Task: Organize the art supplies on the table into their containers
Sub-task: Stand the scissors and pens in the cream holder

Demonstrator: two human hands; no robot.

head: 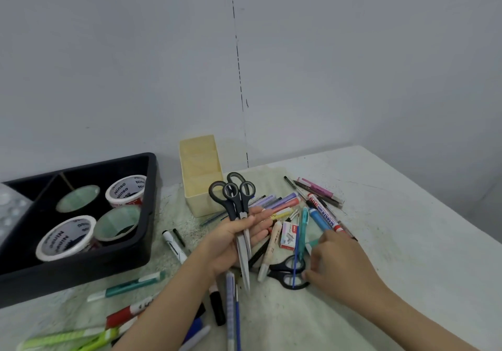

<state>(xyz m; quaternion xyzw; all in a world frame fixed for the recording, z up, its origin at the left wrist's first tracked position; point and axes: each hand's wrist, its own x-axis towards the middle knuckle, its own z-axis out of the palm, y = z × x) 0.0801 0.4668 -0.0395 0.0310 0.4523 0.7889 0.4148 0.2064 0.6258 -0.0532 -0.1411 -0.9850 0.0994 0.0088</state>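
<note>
Third pair of scissors (288, 272), black-handled, lies flat at lower centre of the frame among loose pens, with a thin blue stick (296, 242) lying across its loops. The right hand (335, 259) reaches its fingertips to those loops; whether they have closed on them cannot be told. Just to the left, the left hand (233, 239) clasps two pairs of scissors (239, 209) across its palm, grey-lined handles up and blades pointing down toward the camera. Stiff, fairly light and smooth-bladed, the scissors look best taken by the handles or by the closed blades, with the points kept away. Beyond, markers (298, 209) lie heaped on the white table (407, 214). A cream box (201, 176) stands behind them, and a black tray (81, 272) of tape rolls (65, 238) sits at left.
</note>
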